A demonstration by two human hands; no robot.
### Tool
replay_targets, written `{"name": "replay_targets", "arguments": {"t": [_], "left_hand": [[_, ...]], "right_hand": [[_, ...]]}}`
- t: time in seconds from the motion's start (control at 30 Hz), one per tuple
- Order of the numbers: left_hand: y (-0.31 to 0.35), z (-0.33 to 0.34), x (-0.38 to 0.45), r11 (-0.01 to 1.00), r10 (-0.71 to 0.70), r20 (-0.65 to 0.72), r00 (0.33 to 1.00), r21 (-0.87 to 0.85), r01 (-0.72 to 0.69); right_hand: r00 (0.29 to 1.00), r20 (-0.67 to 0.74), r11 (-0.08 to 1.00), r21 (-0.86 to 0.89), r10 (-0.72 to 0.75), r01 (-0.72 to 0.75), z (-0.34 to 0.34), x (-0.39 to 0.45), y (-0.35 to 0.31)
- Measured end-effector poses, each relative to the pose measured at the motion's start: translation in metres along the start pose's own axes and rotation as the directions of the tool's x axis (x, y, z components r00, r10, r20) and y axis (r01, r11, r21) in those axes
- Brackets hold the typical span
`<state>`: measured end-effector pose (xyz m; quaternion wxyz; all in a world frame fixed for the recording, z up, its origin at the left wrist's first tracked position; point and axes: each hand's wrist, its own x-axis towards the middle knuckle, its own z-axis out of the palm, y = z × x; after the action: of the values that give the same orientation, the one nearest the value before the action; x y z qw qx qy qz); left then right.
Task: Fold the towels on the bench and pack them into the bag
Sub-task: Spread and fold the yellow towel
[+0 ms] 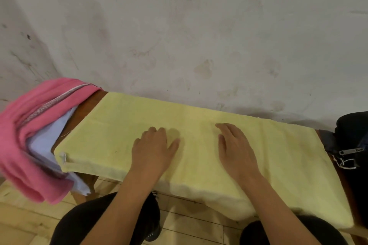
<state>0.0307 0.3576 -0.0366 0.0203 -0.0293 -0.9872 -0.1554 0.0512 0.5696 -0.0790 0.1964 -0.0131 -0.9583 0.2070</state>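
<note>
Yellow towel [199, 145] lies spread along the bench [87, 105], covering most of the top; near edge hangs over the front. Looks at least doubled at the left corner, though layers are hard to count.

Left hand [153, 151] flat on the towel near its middle, fingers straight and slightly spread, holding nothing. Right hand [235, 149] just beside it, also flat, fingers straight and close together, pressing the cloth. Reads as smoothing before the next fold.

Pink towel [29, 125] heaped at the bench's left end, drooping over the side, unfolded. White cloth [49, 137] under it, also loose (possibly another towel, cannot tell).

Bag [354, 145], dark, at the right end, zip pull showing; whether it is open, or what is inside, not visible.

Progress: early. No towel seen packed. Yellow one mid-fold at best; pink and white untouched. Left to do: finish folding yellow, fold the rest, load all into the bag.
</note>
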Motion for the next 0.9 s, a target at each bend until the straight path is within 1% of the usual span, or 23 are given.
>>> {"name": "replay_targets", "arguments": {"t": [0.03, 0.1, 0.17, 0.2, 0.27, 0.33, 0.37, 0.4, 0.47, 0.53, 0.67, 0.77, 0.83, 0.9], "left_hand": [[-0.001, -0.002, 0.000, 1.000, -0.012, -0.003, 1.000, -0.014, 0.012], [-0.019, -0.010, 0.010, 0.996, -0.088, -0.066, 0.994, -0.037, 0.086], [-0.052, -0.021, 0.023, 0.967, -0.252, -0.128, 0.959, 0.001, 0.255], [-0.070, -0.027, 0.028, 0.934, -0.350, -0.127, 0.928, 0.032, 0.356], [-0.101, -0.036, 0.032, 0.847, -0.525, -0.070, 0.848, 0.055, 0.529], [-0.126, -0.040, 0.033, 0.771, -0.637, -0.017, 0.771, 0.008, 0.637], [-0.136, -0.040, 0.032, 0.747, -0.664, -0.006, 0.747, -0.022, 0.664], [-0.144, -0.039, 0.032, 0.738, -0.675, -0.006, 0.738, -0.045, 0.674], [-0.155, -0.040, 0.032, 0.738, -0.673, -0.015, 0.740, -0.088, 0.669], [-0.160, -0.043, 0.032, 0.735, -0.668, 0.013, 0.744, -0.142, 0.663], [-0.161, -0.047, 0.029, 0.760, -0.637, -0.005, 0.771, -0.176, 0.626], [-0.157, -0.049, 0.026, 0.766, -0.628, -0.012, 0.778, -0.185, 0.615], [-0.158, -0.050, 0.027, 0.750, -0.632, -0.011, 0.775, -0.264, 0.607], [-0.159, -0.053, 0.028, 0.750, -0.615, -0.026, 0.788, -0.327, 0.575]], "right_hand": [[0.999, -0.011, 0.999, -0.002, -0.033, 0.033, 0.002, -0.001, -0.003], [0.997, -0.027, 0.997, -0.010, -0.074, 0.074, 0.006, -0.003, -0.009], [0.996, -0.019, 0.996, -0.029, -0.091, 0.090, 0.010, -0.004, -0.010], [0.996, -0.009, 0.995, -0.037, -0.092, 0.092, 0.011, -0.004, -0.010], [0.995, 0.010, 0.994, -0.049, -0.098, 0.098, 0.013, -0.003, -0.010], [0.995, 0.016, 0.993, -0.057, -0.102, 0.103, 0.013, -0.002, -0.011], [0.995, 0.015, 0.993, -0.059, -0.101, 0.102, 0.014, -0.001, -0.011], [0.995, 0.013, 0.993, -0.060, -0.096, 0.097, 0.014, -0.001, -0.012], [0.996, 0.007, 0.994, -0.059, -0.090, 0.090, 0.014, -0.001, -0.014], [0.996, 0.002, 0.995, -0.051, -0.085, 0.085, 0.015, -0.001, -0.017], [0.996, -0.001, 0.996, -0.020, -0.091, 0.091, 0.014, -0.002, -0.025], [0.997, -0.005, 0.995, 0.058, -0.075, 0.076, 0.011, -0.004, -0.030], [0.997, 0.007, 0.991, 0.114, -0.071, 0.069, 0.009, 0.000, -0.038], [0.995, 0.060, 0.987, 0.146, -0.083, 0.073, 0.010, 0.010, -0.054]]}}
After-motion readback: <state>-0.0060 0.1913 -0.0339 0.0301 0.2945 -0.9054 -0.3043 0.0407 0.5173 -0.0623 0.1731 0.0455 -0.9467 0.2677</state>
